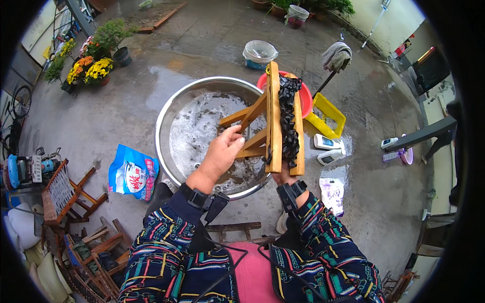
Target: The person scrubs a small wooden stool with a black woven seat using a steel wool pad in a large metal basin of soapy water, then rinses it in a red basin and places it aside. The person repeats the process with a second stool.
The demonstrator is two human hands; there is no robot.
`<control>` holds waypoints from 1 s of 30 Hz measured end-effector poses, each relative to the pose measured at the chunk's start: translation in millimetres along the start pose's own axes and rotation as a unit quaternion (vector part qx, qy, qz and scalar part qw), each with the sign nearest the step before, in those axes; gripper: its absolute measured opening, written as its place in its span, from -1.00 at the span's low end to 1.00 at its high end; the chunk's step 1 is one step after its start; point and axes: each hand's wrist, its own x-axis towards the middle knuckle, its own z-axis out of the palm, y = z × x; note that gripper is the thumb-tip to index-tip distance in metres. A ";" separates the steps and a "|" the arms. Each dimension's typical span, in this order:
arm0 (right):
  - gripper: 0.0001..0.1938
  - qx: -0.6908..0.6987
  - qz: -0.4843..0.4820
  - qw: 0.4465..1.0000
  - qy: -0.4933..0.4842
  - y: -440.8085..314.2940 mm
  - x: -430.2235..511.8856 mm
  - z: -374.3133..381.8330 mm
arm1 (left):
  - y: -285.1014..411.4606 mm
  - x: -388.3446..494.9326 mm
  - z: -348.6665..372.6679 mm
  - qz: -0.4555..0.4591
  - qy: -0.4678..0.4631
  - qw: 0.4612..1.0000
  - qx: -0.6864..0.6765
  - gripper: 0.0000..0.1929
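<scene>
A small folding wooden stool (273, 125) with black strapping (290, 121) woven between its top bars is held on its side above a large round metal basin (163, 151). My right hand (284, 175) is at the stool's lower end, its fingers mostly hidden behind the wood. Beside the crossed wooden legs, my left hand (223, 149) has its fingers bent and thumb near a leg; whether it touches the wood is unclear. Foamy, murky water (197, 128) lies in the basin.
A blue detergent bag (132, 174) stands left of the basin. Beyond the stool are a red basin (306, 96) and a yellow plastic crate (337, 123). White bottles (329, 156) and a white bag (332, 193) lie at right. Wooden stools (102, 246) are piled at lower left.
</scene>
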 end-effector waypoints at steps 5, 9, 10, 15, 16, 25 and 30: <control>-0.55 0.034 0.054 0.998 -0.031 -8.9 -16.0 33.2 | 21.5 0.5 8.0 -0.005 -0.069 0.985 -0.156 -0.40; -0.57 0.066 0.086 0.993 -0.041 -9.7 -31.2 44.7 | 27.3 -7.4 17.8 0.020 -0.090 0.987 -0.135 -0.30; -0.57 0.074 0.092 0.992 -0.042 -9.9 -34.9 46.6 | 28.2 -7.5 17.3 0.046 -0.077 0.985 -0.147 -0.29; -0.59 0.110 0.127 0.984 -0.052 -13.6 -45.7 67.6 | 42.3 -0.3 -14.1 0.063 0.084 0.989 -0.101 -0.32; -0.59 0.121 0.135 0.982 -0.058 -15.3 -45.3 74.0 | 46.3 0.0 -19.9 0.069 0.126 0.985 -0.098 -0.31; -0.62 0.189 0.179 0.961 -0.097 -23.6 -58.7 105.3 | 76.8 -19.3 -36.3 0.283 0.077 0.840 0.457 -0.39; -0.65 0.109 0.137 0.977 -0.117 9.2 -49.9 86.2 | 85.8 -16.6 -40.6 0.251 0.092 0.811 0.520 -0.41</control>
